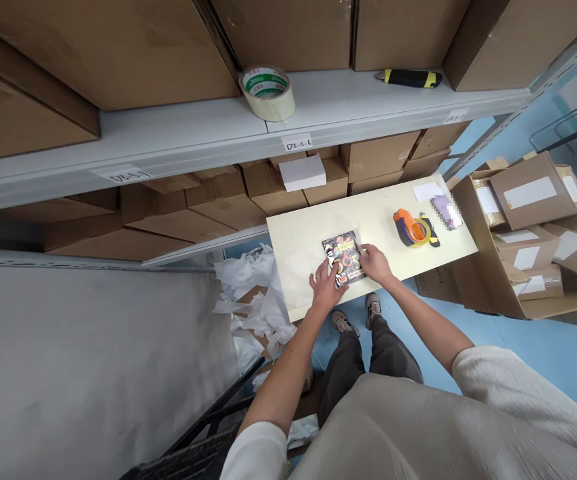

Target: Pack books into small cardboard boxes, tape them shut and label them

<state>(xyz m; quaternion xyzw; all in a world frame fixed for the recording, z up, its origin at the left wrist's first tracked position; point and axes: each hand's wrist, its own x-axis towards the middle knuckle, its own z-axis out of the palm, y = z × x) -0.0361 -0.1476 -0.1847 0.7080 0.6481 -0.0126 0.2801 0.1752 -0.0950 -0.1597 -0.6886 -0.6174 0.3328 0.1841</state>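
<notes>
Dark with multicoloured print on the packet [347, 256] at mid-frame; pale yellow across the table [368, 212]; orange and blue on the tape dispenser [409, 227], right of centre; black-and-yellow on the knife [411, 79], upper right.

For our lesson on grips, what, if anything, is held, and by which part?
Colourful printed package, by its near-left corner (left hand) and right edge (right hand); firmness unclear.

The shirt [398, 427] is pale grey — trousers [391, 350] dark.

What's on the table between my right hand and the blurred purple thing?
In the head view, an orange tape dispenser and a yellow-and-black tool lie between your right hand and the purple thing.
</notes>
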